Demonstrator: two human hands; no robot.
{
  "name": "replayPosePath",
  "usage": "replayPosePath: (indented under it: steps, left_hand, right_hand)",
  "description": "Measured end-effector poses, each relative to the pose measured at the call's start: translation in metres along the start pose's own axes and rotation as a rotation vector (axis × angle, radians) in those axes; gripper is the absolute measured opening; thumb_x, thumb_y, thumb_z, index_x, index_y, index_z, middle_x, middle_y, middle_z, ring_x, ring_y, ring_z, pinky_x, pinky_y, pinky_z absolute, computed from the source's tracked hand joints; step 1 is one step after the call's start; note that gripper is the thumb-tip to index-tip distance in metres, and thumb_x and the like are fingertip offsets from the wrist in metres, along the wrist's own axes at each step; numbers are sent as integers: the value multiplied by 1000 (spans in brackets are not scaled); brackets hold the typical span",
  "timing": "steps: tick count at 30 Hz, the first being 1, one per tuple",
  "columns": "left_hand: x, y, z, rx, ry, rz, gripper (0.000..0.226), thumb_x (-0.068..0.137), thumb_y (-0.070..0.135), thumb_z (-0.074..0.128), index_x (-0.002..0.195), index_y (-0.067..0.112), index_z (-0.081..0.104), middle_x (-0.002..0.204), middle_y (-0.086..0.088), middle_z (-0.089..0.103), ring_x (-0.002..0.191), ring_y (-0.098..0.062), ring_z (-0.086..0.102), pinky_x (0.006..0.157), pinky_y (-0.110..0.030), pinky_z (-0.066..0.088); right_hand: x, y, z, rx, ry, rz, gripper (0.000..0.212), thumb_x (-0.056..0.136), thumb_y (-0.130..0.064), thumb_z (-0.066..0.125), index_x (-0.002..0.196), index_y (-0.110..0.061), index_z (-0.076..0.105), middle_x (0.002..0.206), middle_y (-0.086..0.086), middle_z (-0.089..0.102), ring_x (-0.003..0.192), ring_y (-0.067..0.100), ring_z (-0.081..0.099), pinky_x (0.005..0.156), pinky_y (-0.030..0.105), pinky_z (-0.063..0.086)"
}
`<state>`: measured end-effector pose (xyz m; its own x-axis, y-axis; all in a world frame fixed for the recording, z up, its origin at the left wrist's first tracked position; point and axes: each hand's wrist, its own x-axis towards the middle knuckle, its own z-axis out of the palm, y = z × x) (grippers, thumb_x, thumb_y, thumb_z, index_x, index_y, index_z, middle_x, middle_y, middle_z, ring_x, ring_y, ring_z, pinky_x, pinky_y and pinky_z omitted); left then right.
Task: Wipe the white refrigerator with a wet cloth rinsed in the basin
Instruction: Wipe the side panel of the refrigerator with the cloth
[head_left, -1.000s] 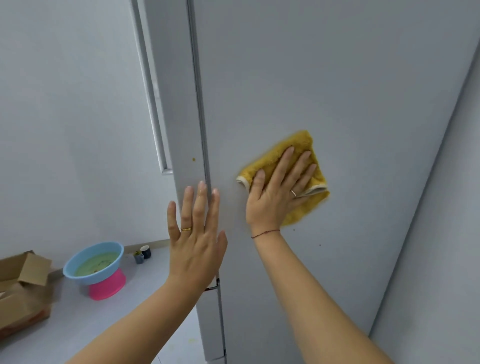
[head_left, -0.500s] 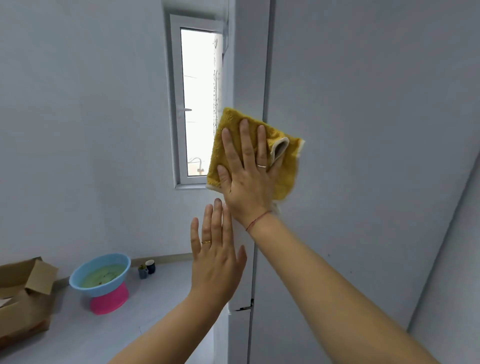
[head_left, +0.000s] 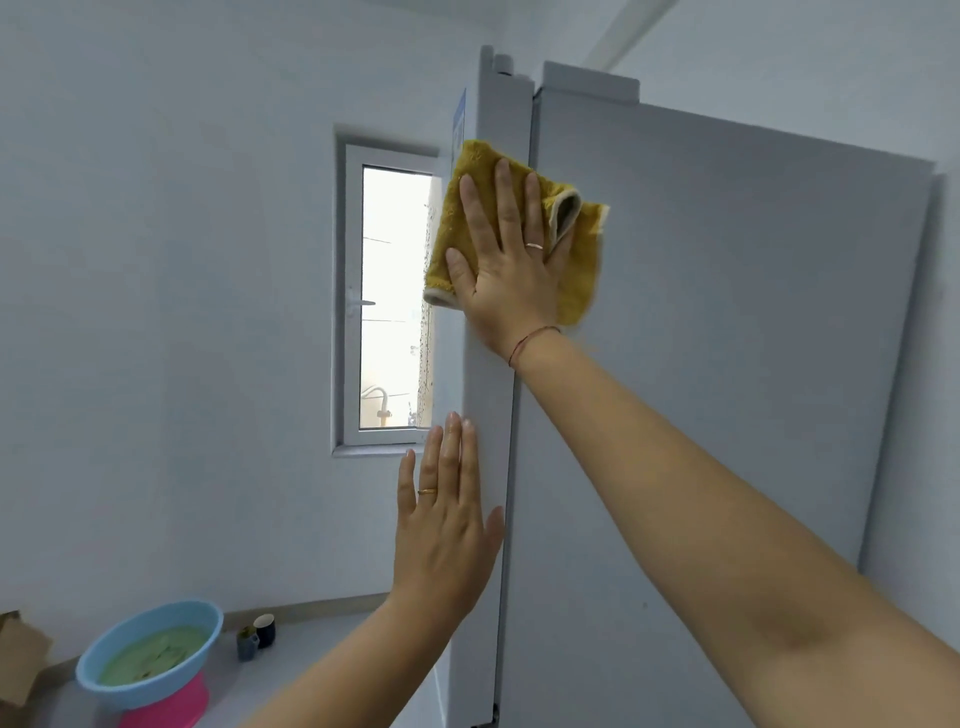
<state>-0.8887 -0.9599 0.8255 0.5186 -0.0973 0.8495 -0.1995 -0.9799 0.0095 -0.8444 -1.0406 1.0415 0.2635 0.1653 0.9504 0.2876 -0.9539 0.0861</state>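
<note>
A person's right hand (head_left: 511, 270) presses a yellow cloth (head_left: 582, 260) high on the white refrigerator (head_left: 727, 364). The grip is spread wide, fingers straight and flat on the fabric, clamped on nothing. A second ago the cloth lay lower, out on the broad side panel to the right of the seam. Half a second ago it had crossed to the seam, level with the lower half of the window (head_left: 395, 291). Now it sits level with the window's upper half, straddling the seam between door edge and side panel. The refrigerator's top and its hinge cap (head_left: 504, 65) have come into view above the grip. The left hand (head_left: 441, 530) keeps its post well below the right grip, fingers straight and together, palm flat against the door edge, holding nothing.

By count:
- One cloth, folded, with a pale hem showing beside the ring finger.
- Two hands, with one ring (head_left: 534, 246) on the right and one ring (head_left: 427, 491) on the left.
- One red thread (head_left: 524, 340) round the right wrist.
- One window, left of the right grip.
- One blue basin (head_left: 210, 636) of greenish water, far below and left of both grips, on one pink stand (head_left: 166, 709) on the floor (head_left: 311, 665).
- Two small cups (head_left: 265, 629) just right of the basin.
- One cardboard box (head_left: 18, 660) at the left edge, partly out of frame.
</note>
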Motion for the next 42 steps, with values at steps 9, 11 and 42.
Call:
replayPosePath:
  steps: [9,11,42]
  left_hand:
    - [9,-6,2,-95,22,-34,80,86,44,38,152,6,13,159,-13,15,144,-27,20,112,-45,19]
    - [8,-4,5,-133,16,-46,83,86,43,38,153,7,6,160,-12,12,145,-25,17,113,-43,17]
    - [-93,16,56,-319,-93,-128,107,77,28,74,152,1,2,159,-18,13,144,-26,22,113,-37,29]
  right_hand:
    - [88,12,-33,16,22,-14,64,96,-56,24,152,-33,3,161,-2,-4,148,26,-8,113,63,-3]
    - [83,12,-31,-11,50,-24,64,96,-56,22,152,-32,5,162,-1,-2,148,26,-6,113,62,-2]
    - [-195,7,52,46,-52,-72,59,96,-53,28,148,-27,20,158,6,19,146,32,10,109,67,12]
